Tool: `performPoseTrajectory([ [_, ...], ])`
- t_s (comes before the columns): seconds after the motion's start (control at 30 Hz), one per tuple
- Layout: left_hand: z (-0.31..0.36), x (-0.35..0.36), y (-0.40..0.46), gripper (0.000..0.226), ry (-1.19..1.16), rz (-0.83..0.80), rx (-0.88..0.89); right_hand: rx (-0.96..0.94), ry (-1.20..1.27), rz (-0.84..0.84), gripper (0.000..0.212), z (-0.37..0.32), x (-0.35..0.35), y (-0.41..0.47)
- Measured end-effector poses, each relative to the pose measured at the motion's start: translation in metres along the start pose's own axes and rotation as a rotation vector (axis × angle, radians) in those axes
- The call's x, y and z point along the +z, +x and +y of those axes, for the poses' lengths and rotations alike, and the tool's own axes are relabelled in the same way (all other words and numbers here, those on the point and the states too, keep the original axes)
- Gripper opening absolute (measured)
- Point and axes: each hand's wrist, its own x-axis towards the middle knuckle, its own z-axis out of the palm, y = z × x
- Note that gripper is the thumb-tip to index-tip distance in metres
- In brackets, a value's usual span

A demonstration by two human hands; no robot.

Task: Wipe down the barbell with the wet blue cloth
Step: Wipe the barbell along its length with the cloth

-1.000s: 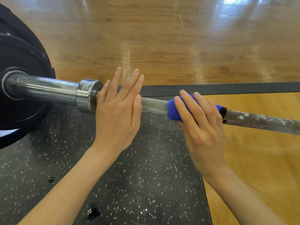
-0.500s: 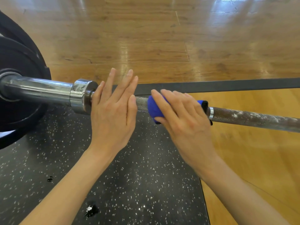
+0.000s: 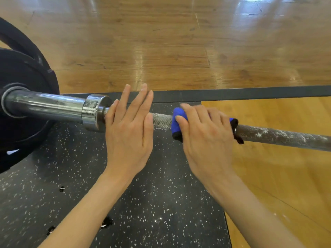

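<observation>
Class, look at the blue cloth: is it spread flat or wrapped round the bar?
Wrapped: the blue cloth curves round the barbell under the right hand.

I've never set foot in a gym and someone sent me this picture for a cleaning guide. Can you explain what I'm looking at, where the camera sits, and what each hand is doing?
The camera is worn on the person's head and looks down, so the two arms reaching in from the bottom are their own. The long metal rod is a barbell, and the black disc at the left is a weight plate slid onto its thick shiny sleeve. The plate stands on a black speckled rubber mat, with wooden floor around it. The left hand rests flat on the bar with straight fingers, next to the sleeve's collar. The right hand grips a blue cloth wrapped round the bar. White dusty marks show on the bar to the right of the cloth.
</observation>
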Motion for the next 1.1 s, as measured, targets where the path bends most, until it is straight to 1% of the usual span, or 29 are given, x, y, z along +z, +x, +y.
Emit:
performPoseTrajectory([
  [0.07,0.001,-0.002,-0.004,0.048,0.003,-0.014,-0.002,0.015,0.009,0.022,0.046,-0.016,0.004,0.004],
  [0.17,0.003,-0.009,-0.010,0.049,0.006,-0.040,-0.003,-0.046,0.108,0.058,0.036,-0.009,-0.001,-0.024],
  [0.23,0.006,-0.014,-0.014,0.049,-0.008,-0.049,-0.021,-0.064,0.123,0.103,0.035,-0.003,-0.007,-0.044],
  [0.3,0.010,-0.019,-0.019,0.049,-0.006,-0.058,-0.044,-0.048,0.134,0.100,0.034,-0.006,-0.010,-0.051],
  [0.37,0.013,-0.027,-0.018,0.049,0.027,-0.064,-0.040,-0.026,0.154,0.089,0.038,-0.012,-0.013,-0.049],
  [0.43,0.014,-0.028,-0.007,0.049,0.066,-0.092,0.000,-0.057,0.118,0.044,0.044,-0.015,-0.015,-0.042],
  [0.53,0.011,-0.022,0.010,0.053,0.117,-0.173,0.049,-0.087,0.036,-0.034,0.040,-0.014,-0.014,-0.043],
  [0.63,0.008,-0.018,0.001,0.052,0.173,-0.198,0.093,-0.010,0.030,-0.073,0.039,-0.023,-0.020,-0.045],
  [0.67,0.007,-0.019,-0.003,0.052,0.177,-0.198,0.101,0.016,0.014,-0.120,0.045,-0.028,-0.026,-0.035],
  [0.7,0.006,-0.020,-0.006,0.052,0.179,-0.201,0.109,0.034,-0.009,-0.218,0.050,-0.031,-0.031,-0.019],
  [0.73,0.007,-0.020,-0.008,0.051,0.178,-0.205,0.116,0.060,-0.003,-0.379,0.050,-0.034,-0.039,0.001],
  [0.8,0.008,-0.022,-0.010,0.051,0.172,-0.209,0.118,0.092,0.021,-0.602,0.034,-0.030,-0.039,0.024],
  [0.83,0.008,-0.023,-0.011,0.052,0.170,-0.206,0.114,0.127,0.067,-0.603,0.028,-0.032,-0.040,0.021],
  [0.87,0.008,-0.024,-0.013,0.052,0.171,-0.201,0.110,0.085,0.006,-0.554,0.023,-0.035,-0.043,0.010],
  [0.9,0.009,-0.025,-0.016,0.053,0.177,-0.193,0.108,0.105,0.019,-0.448,0.021,-0.038,-0.045,-0.010],
  [0.97,0.010,-0.027,-0.022,0.053,0.187,-0.180,0.107,0.190,0.151,-0.338,0.030,-0.047,-0.053,-0.053],
  [1.0,0.011,-0.028,-0.024,0.053,0.182,-0.184,0.105,0.181,0.168,-0.334,0.035,-0.047,-0.054,-0.065],
  [1.03,0.012,-0.028,-0.026,0.053,0.177,-0.196,0.103,0.141,0.166,-0.347,0.037,-0.043,-0.051,-0.066],
  [1.07,0.012,-0.029,-0.028,0.053,0.172,-0.210,0.103,0.126,0.162,-0.428,0.034,-0.041,-0.054,-0.052],
  [1.1,0.012,-0.031,-0.031,0.053,0.167,-0.216,0.104,0.126,0.120,-0.565,0.031,-0.042,-0.056,-0.032],
])
